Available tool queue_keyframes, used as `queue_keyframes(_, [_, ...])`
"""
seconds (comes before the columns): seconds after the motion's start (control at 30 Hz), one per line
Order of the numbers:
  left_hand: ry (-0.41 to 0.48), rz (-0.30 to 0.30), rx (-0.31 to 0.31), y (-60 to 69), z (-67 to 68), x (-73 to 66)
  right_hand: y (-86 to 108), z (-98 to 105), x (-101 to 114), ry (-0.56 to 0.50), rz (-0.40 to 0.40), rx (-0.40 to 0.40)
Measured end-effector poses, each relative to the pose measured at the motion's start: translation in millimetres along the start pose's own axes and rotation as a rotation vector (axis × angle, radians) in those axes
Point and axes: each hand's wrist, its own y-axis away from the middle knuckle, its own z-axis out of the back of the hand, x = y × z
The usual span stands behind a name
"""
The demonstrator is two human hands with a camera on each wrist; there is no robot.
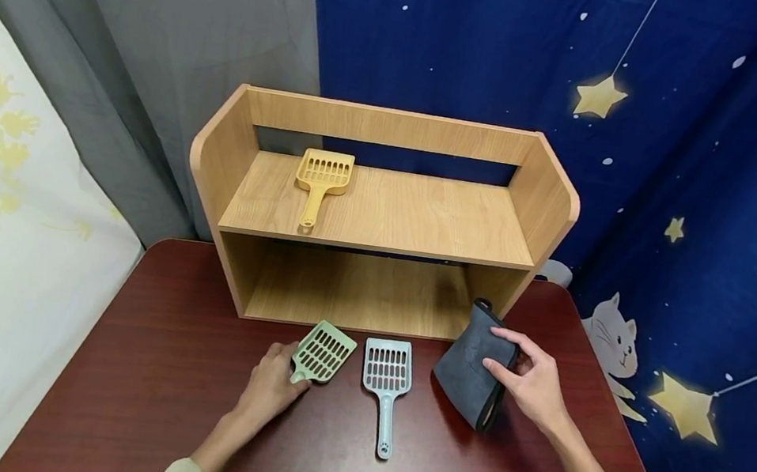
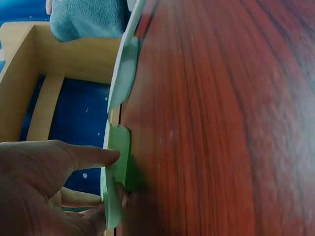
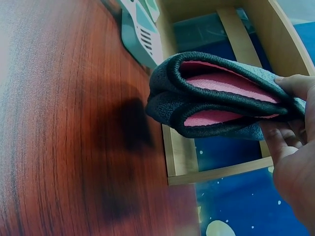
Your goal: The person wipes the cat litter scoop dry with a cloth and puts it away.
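Observation:
My left hand holds a green slotted litter scoop over the tabletop, thumb on one side and fingers on the other. Most of that scoop's handle is hidden by the hand. Beside it a light blue litter scoop lies on the table, handle toward me. On the right, my right hand pinches a folded grey-blue cloth between thumb and fingers. The right wrist view shows the folded cloth with dark edging and pink inside, held above the table. A yellow litter scoop sits on the upper shelf, left side.
A two-tier wooden shelf stands at the back of the dark red-brown table. Behind it hang a grey curtain and a blue curtain with stars. A white patterned cloth hangs along the left.

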Motion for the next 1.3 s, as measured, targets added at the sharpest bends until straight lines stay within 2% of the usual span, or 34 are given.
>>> queue_keyframes(0.33, [-0.002, 0.044, 0.027, 2.0, 15.4, 20.0, -3.4, 1, 5, -0.012, -0.003, 0.012])
queue_keyframes(0.53, [-0.035, 0.03, 0.031, 2.0, 23.4, 29.1, -4.5, 1, 9, -0.02, 0.007, 0.019])
queue_keyframes(0.77, [-0.049, 0.012, 0.067, 1.9, 29.4, 36.4, -6.2, 1, 11, -0.02, 0.012, 0.025])
queue_keyframes(1.0, [-0.069, 0.003, 0.062, 2.0, 38.1, 33.6, -8.1, 1, 15, -0.022, 0.012, 0.011])
queue_keyframes(1.2, [-0.082, -0.042, 0.031, 0.0, 46.6, 22.5, -9.7, 3, 14, -0.019, 0.014, 0.015])
queue_keyframes(1.3, [-0.086, -0.067, 0.035, -2.6, 50.4, 14.2, -11.6, 3, 15, -0.015, 0.023, 0.016])
